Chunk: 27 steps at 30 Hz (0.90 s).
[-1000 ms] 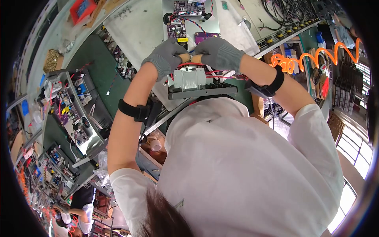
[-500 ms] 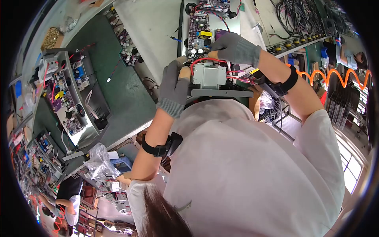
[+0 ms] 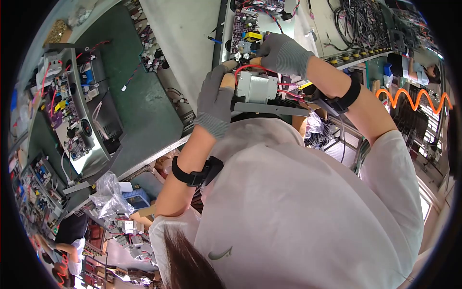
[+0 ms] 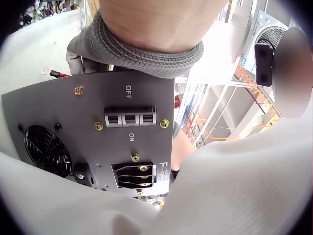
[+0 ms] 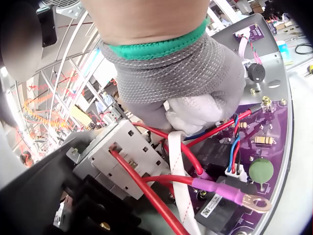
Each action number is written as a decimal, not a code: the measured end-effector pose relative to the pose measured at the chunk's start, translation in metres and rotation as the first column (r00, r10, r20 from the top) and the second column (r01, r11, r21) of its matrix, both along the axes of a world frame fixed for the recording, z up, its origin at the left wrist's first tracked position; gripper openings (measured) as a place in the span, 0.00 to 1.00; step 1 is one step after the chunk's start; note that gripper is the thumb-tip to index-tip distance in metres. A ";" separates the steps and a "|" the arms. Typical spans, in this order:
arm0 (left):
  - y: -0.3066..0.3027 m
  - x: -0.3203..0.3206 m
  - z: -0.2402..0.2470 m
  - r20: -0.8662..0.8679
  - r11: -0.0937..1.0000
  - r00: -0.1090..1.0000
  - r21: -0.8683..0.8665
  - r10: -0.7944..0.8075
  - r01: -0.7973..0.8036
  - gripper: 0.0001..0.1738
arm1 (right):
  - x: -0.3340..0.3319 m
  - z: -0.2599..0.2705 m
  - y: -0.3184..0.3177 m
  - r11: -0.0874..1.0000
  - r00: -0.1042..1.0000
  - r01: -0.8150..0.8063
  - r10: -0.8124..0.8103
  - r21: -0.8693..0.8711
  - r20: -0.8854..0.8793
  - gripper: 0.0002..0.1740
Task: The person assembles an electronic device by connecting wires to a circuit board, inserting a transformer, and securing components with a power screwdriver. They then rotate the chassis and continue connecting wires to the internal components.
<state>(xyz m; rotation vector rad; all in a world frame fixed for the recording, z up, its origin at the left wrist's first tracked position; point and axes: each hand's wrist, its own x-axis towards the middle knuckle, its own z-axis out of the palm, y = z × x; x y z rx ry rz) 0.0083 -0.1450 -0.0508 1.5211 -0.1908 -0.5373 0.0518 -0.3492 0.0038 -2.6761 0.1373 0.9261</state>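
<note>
In front of the body stands an electronics chassis with a dark front panel [image 4: 122, 100], which carries a fan and three breaker switches marked OFF and ON. Behind the panel sits a pale breaker block [image 3: 257, 87] with red cables [image 5: 151, 188] running from it. My gloved left hand [image 3: 214, 98] is at the block's left side, its fingertips near a red cable; what it pinches is hidden. My gloved right hand [image 3: 285, 57] curls its fingers on a red cable beside the block. A ring-ended cable [image 5: 230, 193] and white strap [image 5: 176, 166] lie near it.
Purple circuit boards [image 3: 245, 31] fill the chassis beyond my hands. Another open chassis [image 3: 79, 111] stands on the green mat at the left. Black cables [image 3: 358, 24] lie coiled at the back right. An orange coiled hose [image 3: 416, 98] hangs at the right.
The hands were close together above the breaker block; they have parted, the left moving to its left side and the right staying behind it. The head view has shifted. Little differs in the last half second.
</note>
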 end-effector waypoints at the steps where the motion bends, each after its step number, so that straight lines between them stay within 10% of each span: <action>1: 0.000 -0.001 -0.001 0.000 1.000 1.000 -0.004 -0.003 0.003 0.20 | 0.002 0.001 0.000 1.000 0.998 0.027 -0.027 0.007 -0.054 0.17; 9: 0.003 0.002 0.012 -0.268 0.996 0.963 -0.080 0.017 -0.040 0.21 | -0.012 -0.005 -0.007 0.985 0.997 0.075 -0.077 0.158 0.006 0.17; 12: 0.007 0.010 0.029 -0.109 0.995 0.994 0.096 0.001 0.009 0.21 | -0.024 0.015 -0.014 0.879 0.925 0.378 -0.349 0.290 -0.150 0.19; 15: 0.006 0.028 0.035 0.144 0.975 0.988 0.221 -0.063 0.030 0.19 | -0.051 0.013 -0.034 0.824 0.894 0.377 -0.443 0.423 0.067 0.21; 18: -0.015 0.048 0.062 0.345 0.895 0.906 0.439 -0.245 0.075 0.15 | -0.081 0.016 -0.046 0.777 0.807 0.375 -0.542 0.505 0.235 0.20; 20: -0.030 0.064 0.069 0.338 0.748 0.788 0.627 -0.514 0.219 0.13 | -0.097 0.032 -0.048 0.680 0.749 0.571 -0.661 0.459 0.048 0.16; 27: -0.081 0.079 0.081 0.101 0.359 0.518 0.830 -0.849 0.427 0.13 | -0.154 0.021 -0.037 0.717 0.740 0.210 -0.560 0.665 0.371 0.13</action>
